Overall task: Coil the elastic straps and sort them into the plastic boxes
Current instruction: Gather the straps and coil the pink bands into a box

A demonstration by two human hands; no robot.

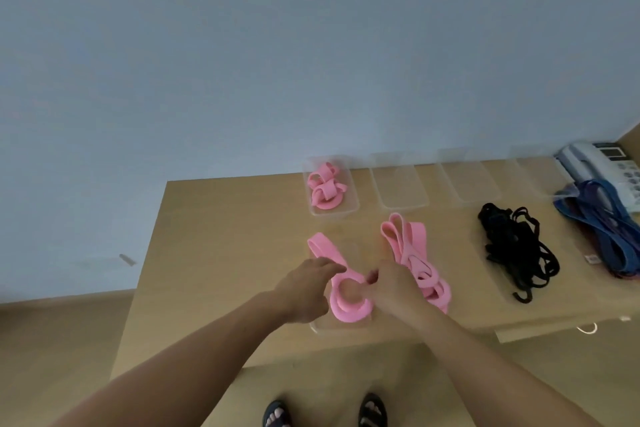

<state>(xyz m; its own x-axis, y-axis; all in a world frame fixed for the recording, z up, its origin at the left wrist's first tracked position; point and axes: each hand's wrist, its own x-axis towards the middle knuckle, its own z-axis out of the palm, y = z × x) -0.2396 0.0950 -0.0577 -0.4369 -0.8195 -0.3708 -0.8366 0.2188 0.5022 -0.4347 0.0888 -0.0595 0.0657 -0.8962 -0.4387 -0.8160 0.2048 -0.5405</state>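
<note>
Gripping pink strap coil in left hand and right hand, fingers curled round it — presumably to stop unwinding; tail unwound.

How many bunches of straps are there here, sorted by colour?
Pink: 3, the coiled pink bundle in the plastic box, the pink strap held by the left hand and right hand, and the loose pink heap.
Black: 1, the black heap.
Blue: 1, the mostly blue heap.
Total: 5.
</note>
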